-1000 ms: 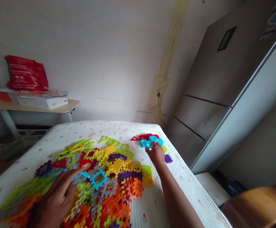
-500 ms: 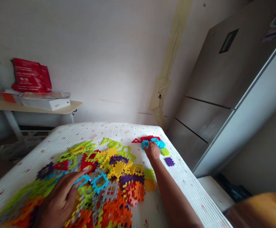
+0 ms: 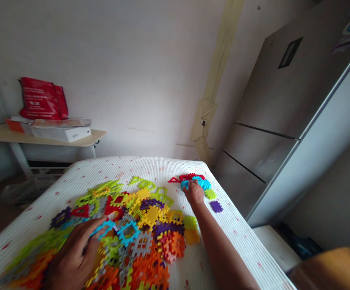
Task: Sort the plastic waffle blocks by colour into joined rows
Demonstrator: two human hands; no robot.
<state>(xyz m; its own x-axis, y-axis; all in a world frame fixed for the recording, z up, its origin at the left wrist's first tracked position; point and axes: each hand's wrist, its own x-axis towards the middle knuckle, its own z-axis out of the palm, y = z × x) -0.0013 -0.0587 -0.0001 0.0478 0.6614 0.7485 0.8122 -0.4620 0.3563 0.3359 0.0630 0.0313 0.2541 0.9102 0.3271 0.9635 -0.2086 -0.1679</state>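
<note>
On the left, my left hand (image 3: 77, 251) is over a pile of toothed plastic building tiles, its thumb and fingers closed on a light-blue frame tile (image 3: 110, 224). More tiles lie around it, such as an open blue square (image 3: 128, 233), a grey window tile (image 3: 141, 244) and a yellow tile (image 3: 150, 216). Further off, my right hand (image 3: 194, 193) reaches to a small group of light-blue tiles (image 3: 203, 184), its fingers closed at the group's near left edge; the fingertips are partly hidden. Red tiles (image 3: 190, 176) lie just behind that group.
A green tile (image 3: 210, 194) and a purple tile (image 3: 216, 207) lie right of my right hand on the white spotted tablecloth (image 3: 235, 245). A tall fridge (image 3: 262, 100) stands at the right. A side table (image 3: 98, 137) at the left bears a red bag (image 3: 40, 98) and boxes.
The view has shifted slightly, moving the scene a little to the right. Both hands stay nearly where they were, the right one still at the light-blue group.
</note>
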